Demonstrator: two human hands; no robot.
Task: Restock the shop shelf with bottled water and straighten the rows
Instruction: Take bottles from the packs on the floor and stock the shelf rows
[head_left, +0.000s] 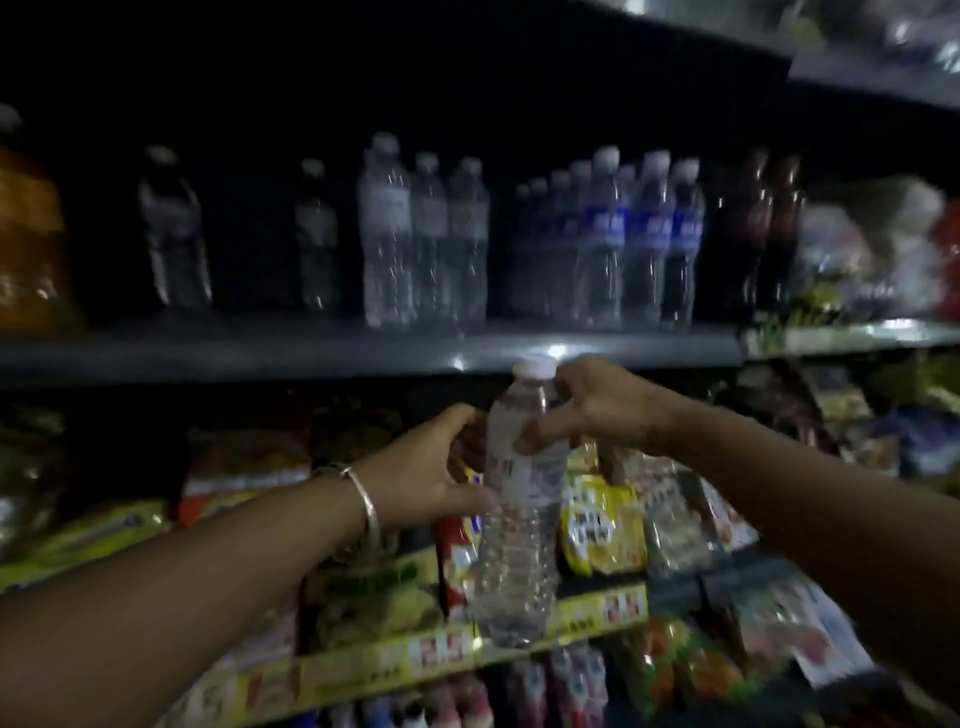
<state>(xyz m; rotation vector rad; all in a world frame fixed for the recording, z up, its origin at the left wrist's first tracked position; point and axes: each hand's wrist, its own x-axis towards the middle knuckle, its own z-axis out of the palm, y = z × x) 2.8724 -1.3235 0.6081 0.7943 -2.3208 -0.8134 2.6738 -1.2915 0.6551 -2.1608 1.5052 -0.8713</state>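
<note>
Clear plastic water bottle (519, 499), white-capped, full, upright below the grey shelf (363, 353), left hand (431, 467) gripping its middle, right hand (587, 405) pinching its neck, bottled water rows (519, 239) standing on the shelf above.

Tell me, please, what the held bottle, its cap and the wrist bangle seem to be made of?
Bottle: clear, ribbed, glossy plastic, by its see-through body and glints. Cap: white opaque plastic, likely. Bangle on the left wrist: pale, shiny metal, perhaps silver; blur leaves it open.
</note>
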